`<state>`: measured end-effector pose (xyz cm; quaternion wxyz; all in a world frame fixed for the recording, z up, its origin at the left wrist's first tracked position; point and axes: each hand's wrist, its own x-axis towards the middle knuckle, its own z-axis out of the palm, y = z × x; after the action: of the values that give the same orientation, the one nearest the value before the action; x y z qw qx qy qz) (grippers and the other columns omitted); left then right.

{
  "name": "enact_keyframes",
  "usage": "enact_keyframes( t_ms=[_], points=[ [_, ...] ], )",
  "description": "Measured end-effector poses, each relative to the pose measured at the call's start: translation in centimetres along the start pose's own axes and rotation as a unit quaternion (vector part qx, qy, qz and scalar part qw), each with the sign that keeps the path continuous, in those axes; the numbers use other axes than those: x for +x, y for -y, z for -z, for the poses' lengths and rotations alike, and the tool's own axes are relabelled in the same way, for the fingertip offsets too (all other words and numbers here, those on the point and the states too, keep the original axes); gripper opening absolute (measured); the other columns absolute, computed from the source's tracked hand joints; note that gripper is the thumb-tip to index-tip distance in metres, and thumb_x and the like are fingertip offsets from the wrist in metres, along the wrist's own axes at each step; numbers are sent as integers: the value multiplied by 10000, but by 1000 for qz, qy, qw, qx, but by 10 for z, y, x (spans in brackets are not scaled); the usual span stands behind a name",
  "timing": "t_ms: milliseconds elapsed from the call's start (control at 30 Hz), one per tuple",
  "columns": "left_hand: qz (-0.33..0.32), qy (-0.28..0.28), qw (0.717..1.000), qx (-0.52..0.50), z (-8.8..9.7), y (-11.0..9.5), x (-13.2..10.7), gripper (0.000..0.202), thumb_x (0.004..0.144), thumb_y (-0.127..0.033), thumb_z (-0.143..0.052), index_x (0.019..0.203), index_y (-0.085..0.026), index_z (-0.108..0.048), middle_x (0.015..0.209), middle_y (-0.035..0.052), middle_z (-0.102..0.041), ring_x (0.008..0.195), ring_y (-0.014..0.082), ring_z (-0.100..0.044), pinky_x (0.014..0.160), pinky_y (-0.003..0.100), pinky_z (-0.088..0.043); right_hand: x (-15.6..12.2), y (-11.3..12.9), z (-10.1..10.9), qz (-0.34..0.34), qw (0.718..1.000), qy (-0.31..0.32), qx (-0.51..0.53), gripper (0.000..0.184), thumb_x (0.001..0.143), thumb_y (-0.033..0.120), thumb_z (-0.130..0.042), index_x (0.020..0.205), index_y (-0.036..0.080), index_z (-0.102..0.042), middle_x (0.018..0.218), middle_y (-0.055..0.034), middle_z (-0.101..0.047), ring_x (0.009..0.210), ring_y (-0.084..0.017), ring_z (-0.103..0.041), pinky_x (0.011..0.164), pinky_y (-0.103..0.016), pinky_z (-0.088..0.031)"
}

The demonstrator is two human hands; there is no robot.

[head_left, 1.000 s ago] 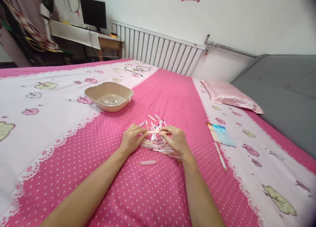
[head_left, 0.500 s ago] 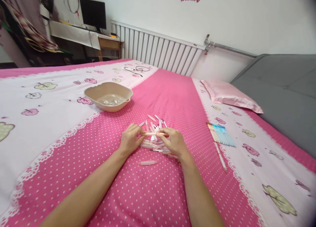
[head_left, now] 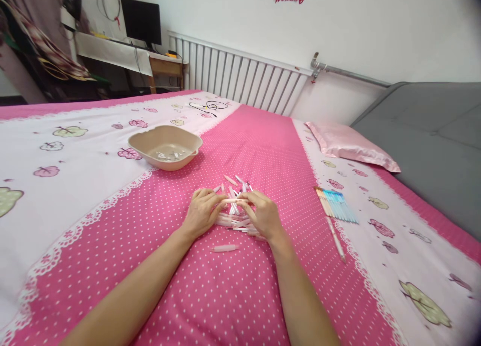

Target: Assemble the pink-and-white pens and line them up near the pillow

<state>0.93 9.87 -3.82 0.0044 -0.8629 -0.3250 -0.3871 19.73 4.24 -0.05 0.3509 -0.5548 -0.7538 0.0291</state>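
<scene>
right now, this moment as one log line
left hand: pinching slim stick; right hand: pinching same stick; beneath: loose pen parts; right: row of pens; left: basin, white pieces inside

Left hand (head_left: 201,213) and right hand (head_left: 265,215) level, near each other, tips turned inward. Each closed in a pinch, back uppermost. Left forearm (head_left: 137,282) and right forearm (head_left: 301,291) bare, spreading wider apart behind the hands.

White wall (head_left: 361,30) — grey headboard (head_left: 432,135)
</scene>
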Motion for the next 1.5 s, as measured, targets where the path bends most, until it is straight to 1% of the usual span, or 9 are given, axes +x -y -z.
enact_keyframes(
  t_ms=[500,700,867,967,1033,1133,1200,1367,1500],
  points=[
    [-14,-84,996,-10,-3,5,-3,126,800,-325,-597,819,-235,-682,726,9,-688,764,169,-531,735,325,-380,0,3,1,1,999,25,-42,216,891,345,-477,889,244,-668,767,-14,-653,728,-153,-583,621,-235,-385],
    [15,-88,996,-8,-4,4,-3,177,787,-355,-605,691,-211,-640,678,15,-651,712,161,-525,688,321,-377,0,5,1,-5,999,41,-35,196,888,311,-481,910,240,-662,817,-21,-673,754,-155,-593,663,-240,-410],
    [22,-90,996,-9,-3,3,-3,171,781,-337,-614,682,-197,-609,672,17,-641,702,163,-517,681,323,-373,0,6,-1,-4,999,32,-17,208,883,345,-489,906,234,-663,815,-22,-675,763,-160,-597,674,-249,-420],
    [38,-99,994,-14,-2,3,-2,159,789,-324,-606,700,-193,-598,683,22,-644,696,163,-521,686,323,-383,2,3,3,-6,999,-13,31,210,856,374,-528,942,233,-658,888,-35,-676,839,-173,-602,735,-271,-442],
    [54,-120,991,-14,-2,5,-2,146,793,-311,-603,709,-192,-592,673,21,-640,678,160,-518,673,315,-388,2,-3,9,-30,994,-75,69,243,864,369,-508,1004,221,-642,964,-54,-670,895,-179,-601,785,-294,-456],
    [69,-143,987,-8,-2,7,-1,138,793,-304,-603,717,-191,-586,667,21,-634,667,157,-519,666,308,-398,1,-20,20,-104,973,-183,99,276,884,316,-435,1029,190,-633,996,-80,-672,902,-183,-615,800,-323,-478],
    [72,-146,987,-5,-3,9,-1,137,794,-303,-600,716,-192,-583,673,23,-634,671,158,-524,671,308,-403,-2,-33,26,-163,959,-215,87,256,848,279,-457,983,178,-648,952,-87,-689,850,-191,-634,781,-340,-492],
    [74,-151,986,3,-4,9,-1,143,800,-299,-593,704,-195,-571,655,19,-619,658,155,-518,661,304,-403,-11,-60,23,-239,965,-109,28,231,761,184,-509,928,200,-669,899,-70,-713,804,-208,-661,775,-372,-498],
    [76,-155,985,7,-3,9,0,132,798,-296,-597,721,-191,-574,664,19,-622,653,152,-515,652,299,-401,-19,-70,11,-237,970,-49,-17,245,745,144,-521,905,230,-686,861,-57,-722,797,-207,-669,735,-341,-498]
  ],
)
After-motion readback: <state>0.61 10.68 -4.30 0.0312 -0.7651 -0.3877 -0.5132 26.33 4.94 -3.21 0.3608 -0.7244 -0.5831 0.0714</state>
